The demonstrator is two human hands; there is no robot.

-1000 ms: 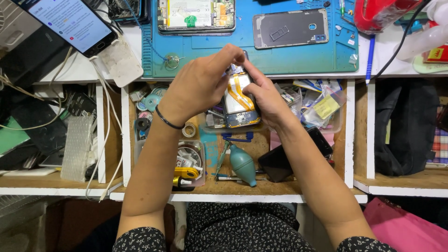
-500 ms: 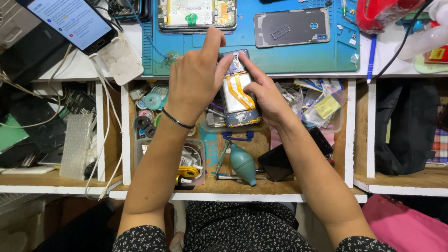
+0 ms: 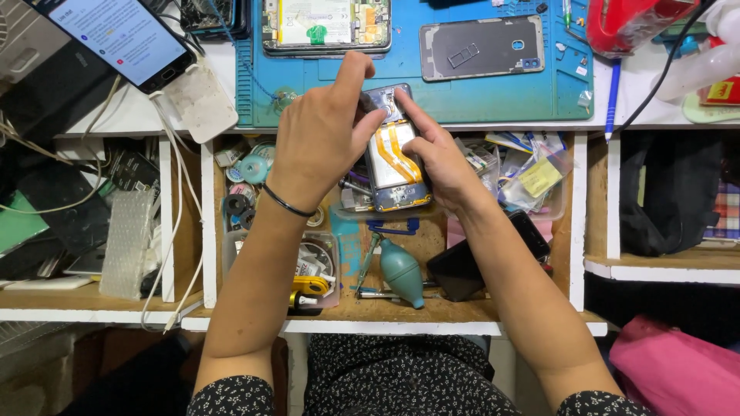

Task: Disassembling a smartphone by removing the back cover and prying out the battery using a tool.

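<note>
While the opened phone (image 3: 395, 158) was held upright above the open drawer (image 3: 462, 304), both hands closed around it from either side. The left hand (image 3: 320, 142) gripped its upper left edge, thumb and bent fingers pinching the frame near the top and the index finger raised straight above it. The right hand (image 3: 439, 158) clasped the right edge, its index finger laid along the top corner and the other fingers curled behind the body. The phone's back was off, so its dark battery and two orange ribbon cables faced the camera, with a circuit board showing at the bottom end. It sat just in front of the counter's (image 3: 139, 115) front edge, below the blue work mat (image 3: 493, 96).

On that mat lay a grey phone back cover (image 3: 482, 48) and, to its left, another opened phone (image 3: 325, 27) with its battery showing. A lit phone (image 3: 116, 35) rested at the counter's far left beside a white charger block (image 3: 200, 100). A red object (image 3: 624, 23) stood at the right, partly cut off.

In the drawer beneath the hands lay a teal air blower (image 3: 401, 271), a black phone (image 3: 482, 258), clear bags of small parts (image 3: 532, 169) and a tray with a yellow tool (image 3: 308, 286). A thin dark band (image 3: 287, 204) circled the left wrist.
</note>
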